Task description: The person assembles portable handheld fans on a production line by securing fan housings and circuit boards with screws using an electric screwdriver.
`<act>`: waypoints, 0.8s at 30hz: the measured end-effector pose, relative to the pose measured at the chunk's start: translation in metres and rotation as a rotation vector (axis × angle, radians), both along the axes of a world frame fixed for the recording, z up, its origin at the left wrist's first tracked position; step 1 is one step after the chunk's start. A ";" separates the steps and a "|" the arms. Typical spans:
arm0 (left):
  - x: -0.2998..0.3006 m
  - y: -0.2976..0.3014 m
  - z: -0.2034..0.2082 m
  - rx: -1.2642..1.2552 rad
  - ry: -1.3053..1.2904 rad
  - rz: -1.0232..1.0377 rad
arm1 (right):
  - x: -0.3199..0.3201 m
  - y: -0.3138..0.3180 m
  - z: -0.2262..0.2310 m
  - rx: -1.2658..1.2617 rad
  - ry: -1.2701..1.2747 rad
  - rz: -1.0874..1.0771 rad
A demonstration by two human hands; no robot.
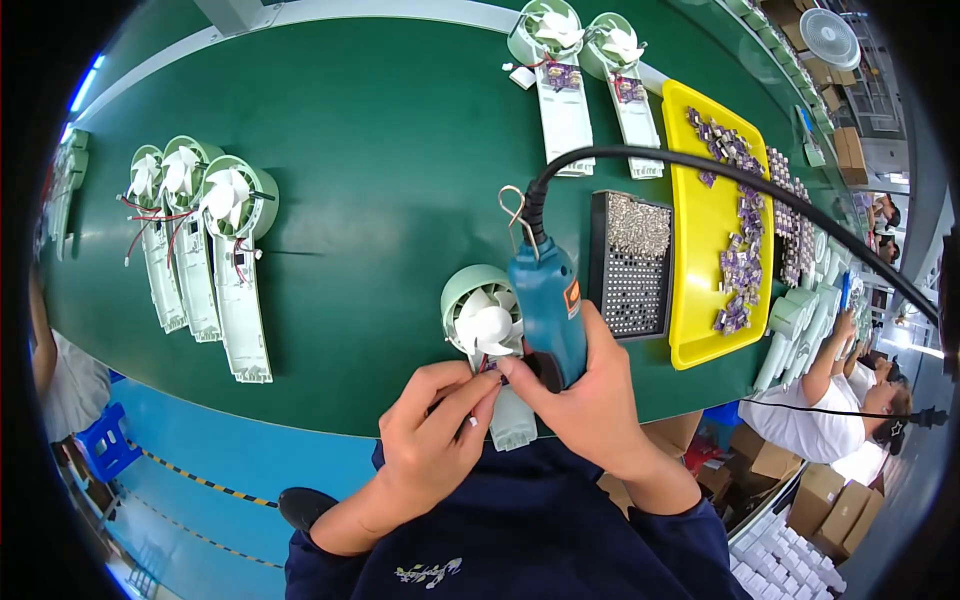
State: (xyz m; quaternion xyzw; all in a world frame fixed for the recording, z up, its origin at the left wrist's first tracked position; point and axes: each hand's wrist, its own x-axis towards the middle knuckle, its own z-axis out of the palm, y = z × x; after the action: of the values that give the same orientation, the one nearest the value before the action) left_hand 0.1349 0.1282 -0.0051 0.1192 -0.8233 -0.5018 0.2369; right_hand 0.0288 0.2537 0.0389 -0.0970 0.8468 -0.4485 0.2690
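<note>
A teal electric screwdriver (548, 305) with a black cord and a wire hanging hook is gripped in my right hand (592, 405). My right thumb reaches toward the fingertips of my left hand (435, 425). The left fingers are pinched together over a small dark part at the middle of a handheld fan (486, 322); what they hold is mostly hidden. This fan has white blades in a pale green round shell, and its handle half (514, 420) shows below my hands, near the table's front edge. Red wires show just above the left fingertips.
A black tray of screws (632, 285) lies right of the screwdriver, beside a yellow tray (690, 330) with purple circuit boards. Three opened fans (228, 200) lie at left, two more (555, 40) at the far side. The black cord (740, 175) arches over the trays. Co-workers sit at right.
</note>
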 end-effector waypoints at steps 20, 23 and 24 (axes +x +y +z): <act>0.006 -0.013 0.005 0.092 -0.117 -0.075 | 0.000 -0.003 -0.004 -0.106 -0.155 -0.078; 0.008 -0.013 0.005 0.135 -0.131 -0.055 | 0.003 -0.004 -0.006 -0.089 -0.148 -0.087; 0.009 -0.012 0.004 0.160 -0.136 -0.036 | 0.004 -0.004 -0.007 -0.083 -0.149 -0.086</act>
State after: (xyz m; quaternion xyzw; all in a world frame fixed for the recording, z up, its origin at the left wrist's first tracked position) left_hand 0.1441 0.1158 -0.0008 0.1566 -0.7970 -0.5607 0.1610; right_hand 0.0326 0.2494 0.0324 -0.0379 0.8084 -0.5005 0.3076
